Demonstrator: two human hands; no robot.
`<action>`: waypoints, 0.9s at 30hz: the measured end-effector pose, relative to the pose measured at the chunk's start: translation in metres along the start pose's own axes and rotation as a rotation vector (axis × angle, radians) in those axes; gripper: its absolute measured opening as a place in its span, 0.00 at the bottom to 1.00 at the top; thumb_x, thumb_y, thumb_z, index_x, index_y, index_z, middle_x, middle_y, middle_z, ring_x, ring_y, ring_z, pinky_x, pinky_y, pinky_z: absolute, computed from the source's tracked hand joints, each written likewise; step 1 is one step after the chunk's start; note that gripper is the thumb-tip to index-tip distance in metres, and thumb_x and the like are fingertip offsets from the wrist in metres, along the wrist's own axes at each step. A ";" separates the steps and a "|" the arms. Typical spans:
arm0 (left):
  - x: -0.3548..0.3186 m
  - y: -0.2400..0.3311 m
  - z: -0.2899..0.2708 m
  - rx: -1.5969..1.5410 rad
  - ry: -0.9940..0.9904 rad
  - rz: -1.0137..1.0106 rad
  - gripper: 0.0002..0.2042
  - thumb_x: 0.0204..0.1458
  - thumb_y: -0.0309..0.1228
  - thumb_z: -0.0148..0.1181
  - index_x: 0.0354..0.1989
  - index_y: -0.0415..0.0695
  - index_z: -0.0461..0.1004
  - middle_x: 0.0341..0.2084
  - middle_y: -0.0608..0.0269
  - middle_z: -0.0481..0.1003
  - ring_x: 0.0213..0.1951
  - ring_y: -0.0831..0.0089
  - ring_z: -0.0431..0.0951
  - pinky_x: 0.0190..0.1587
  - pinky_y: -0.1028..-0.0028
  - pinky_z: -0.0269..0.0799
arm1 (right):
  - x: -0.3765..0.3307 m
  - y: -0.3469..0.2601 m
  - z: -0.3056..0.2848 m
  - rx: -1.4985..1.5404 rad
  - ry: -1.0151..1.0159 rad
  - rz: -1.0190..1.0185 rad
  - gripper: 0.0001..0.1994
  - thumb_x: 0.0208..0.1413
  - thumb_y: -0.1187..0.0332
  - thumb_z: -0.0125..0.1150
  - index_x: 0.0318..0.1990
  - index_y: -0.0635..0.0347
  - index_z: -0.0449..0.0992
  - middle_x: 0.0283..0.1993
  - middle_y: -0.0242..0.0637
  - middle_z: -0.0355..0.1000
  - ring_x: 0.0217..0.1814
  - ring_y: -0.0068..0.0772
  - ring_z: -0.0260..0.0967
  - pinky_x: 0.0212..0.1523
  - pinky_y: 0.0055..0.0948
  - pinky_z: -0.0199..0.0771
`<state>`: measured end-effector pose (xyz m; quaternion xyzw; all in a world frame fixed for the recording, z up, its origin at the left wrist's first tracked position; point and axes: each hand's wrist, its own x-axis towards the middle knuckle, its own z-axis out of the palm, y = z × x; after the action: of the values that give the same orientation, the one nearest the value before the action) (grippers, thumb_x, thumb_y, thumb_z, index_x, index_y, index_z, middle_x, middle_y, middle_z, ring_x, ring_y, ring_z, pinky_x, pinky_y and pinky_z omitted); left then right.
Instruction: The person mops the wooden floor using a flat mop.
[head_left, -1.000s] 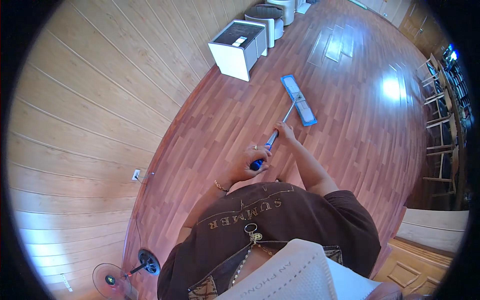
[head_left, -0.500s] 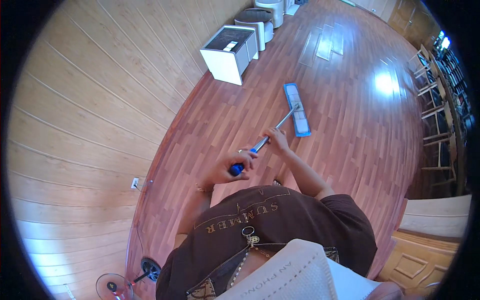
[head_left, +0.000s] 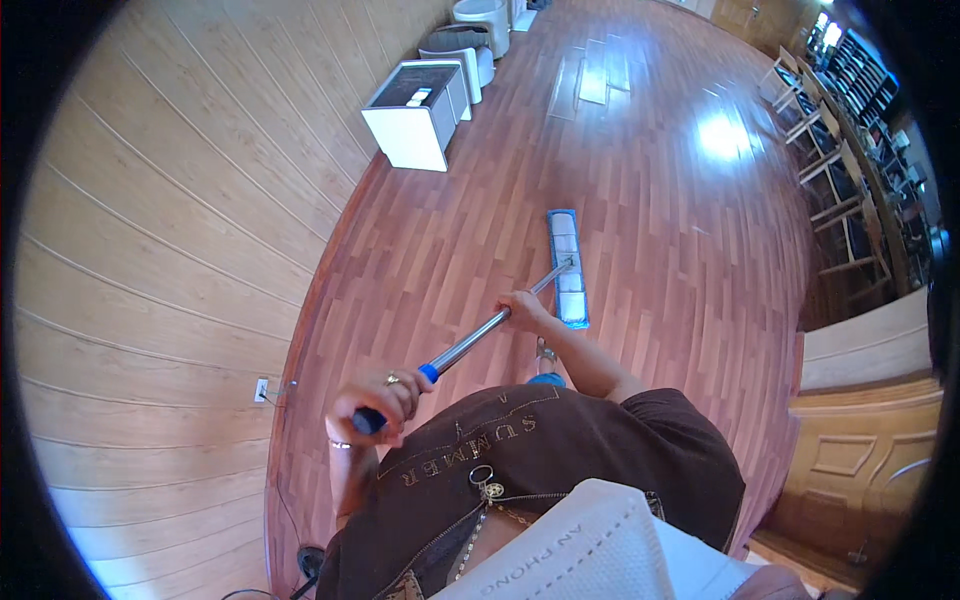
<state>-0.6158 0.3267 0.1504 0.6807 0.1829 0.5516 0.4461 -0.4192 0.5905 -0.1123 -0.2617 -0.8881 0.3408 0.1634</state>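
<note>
A flat mop (head_left: 564, 240) with a long pale pad edged in blue lies on the wooden floor ahead of me. Its metal pole (head_left: 470, 340) slants back towards my left side and ends in a dark blue grip. My left hand (head_left: 378, 405), wearing a ring, is wrapped round that grip close to my body. Farther down the pole, nearer the mop head, my right hand (head_left: 524, 310) is closed round the metal. One of my feet (head_left: 545, 352) shows just behind the mop head.
Wood-panelled wall (head_left: 180, 250) runs along my left, with a socket (head_left: 262, 389) and cord. A white cabinet (head_left: 415, 145) and rounded chairs (head_left: 465, 50) stand against it. Wooden chairs (head_left: 840, 200) line the right side, and a wooden door (head_left: 850, 450) is nearer me. A fan (head_left: 310, 560) is behind at left.
The mop head has come back closer to me and slightly left. My left hand has drawn the grip back and left, and my right hand has moved nearer too. Both keep hold of the mop.
</note>
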 end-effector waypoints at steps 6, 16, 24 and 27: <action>-0.028 0.024 0.031 0.048 0.195 0.087 0.21 0.41 0.48 0.69 0.24 0.39 0.73 0.12 0.64 0.70 0.18 0.66 0.73 0.33 0.62 0.71 | -0.043 -0.023 0.037 -0.129 0.048 0.010 0.05 0.36 0.63 0.63 0.19 0.50 0.74 0.24 0.39 0.73 0.31 0.49 0.72 0.36 0.49 0.68; 0.004 0.036 0.048 0.004 -0.324 0.204 0.20 0.48 0.48 0.64 0.26 0.40 0.72 0.12 0.64 0.70 0.17 0.69 0.71 0.31 0.65 0.72 | -0.137 -0.060 0.026 -0.151 0.145 0.174 0.02 0.34 0.66 0.59 0.17 0.49 0.73 0.24 0.40 0.72 0.31 0.48 0.71 0.38 0.51 0.65; 0.041 0.001 0.139 -0.238 -0.697 0.275 0.19 0.46 0.47 0.67 0.28 0.42 0.73 0.14 0.67 0.70 0.19 0.71 0.71 0.30 0.67 0.71 | -0.290 -0.072 -0.006 -0.321 0.449 0.404 0.05 0.35 0.63 0.60 0.19 0.51 0.75 0.25 0.40 0.73 0.33 0.49 0.72 0.32 0.46 0.69; 0.053 -0.006 0.208 -0.307 -0.819 0.262 0.20 0.47 0.47 0.67 0.28 0.40 0.72 0.13 0.66 0.68 0.18 0.69 0.69 0.29 0.67 0.70 | -0.372 -0.055 -0.008 -0.271 0.564 0.409 0.07 0.39 0.61 0.61 0.20 0.52 0.76 0.25 0.41 0.73 0.30 0.48 0.72 0.32 0.45 0.70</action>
<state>-0.4075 0.2847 0.1780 0.7861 -0.1800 0.3092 0.5039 -0.1338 0.3457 -0.1106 -0.5364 -0.7747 0.1603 0.2941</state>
